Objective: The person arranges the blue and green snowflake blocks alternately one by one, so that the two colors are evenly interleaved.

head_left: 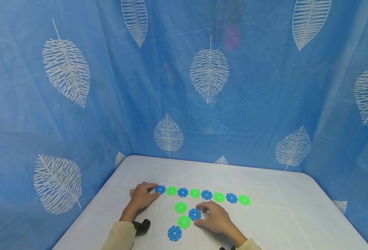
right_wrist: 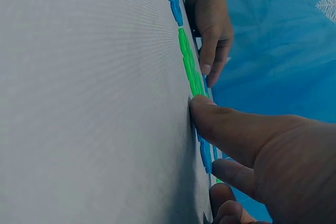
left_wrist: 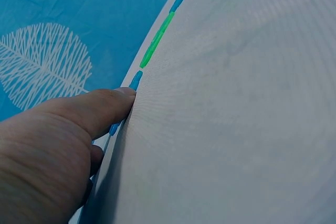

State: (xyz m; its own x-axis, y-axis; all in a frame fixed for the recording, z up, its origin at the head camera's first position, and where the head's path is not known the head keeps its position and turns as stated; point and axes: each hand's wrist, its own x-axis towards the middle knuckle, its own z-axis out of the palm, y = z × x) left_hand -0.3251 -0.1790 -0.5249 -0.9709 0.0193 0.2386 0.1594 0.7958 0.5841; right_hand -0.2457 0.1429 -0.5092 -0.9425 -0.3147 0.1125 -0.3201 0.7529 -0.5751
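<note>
Flat notched plastic discs, blue and green in turn, form a row across the white table. My left hand [head_left: 142,197] holds the blue disc [head_left: 160,189] at the row's left end, thumb and a finger at its edges. In the left wrist view the thumb [left_wrist: 107,109] lies against that disc, beside a green disc [left_wrist: 157,40]. Below the row, my right hand [head_left: 215,218] has thumb and finger on opposite edges of another blue disc [head_left: 194,214]. Close by that disc lie two green discs, an upper one [head_left: 181,207] and a lower one [head_left: 184,222].
A loose blue disc [head_left: 174,233] lies nearest the table's front. The row ends at the right with a green disc [head_left: 244,200]. Blue leaf-patterned cloth [head_left: 249,104] hangs behind and at both sides of the white table [head_left: 296,215].
</note>
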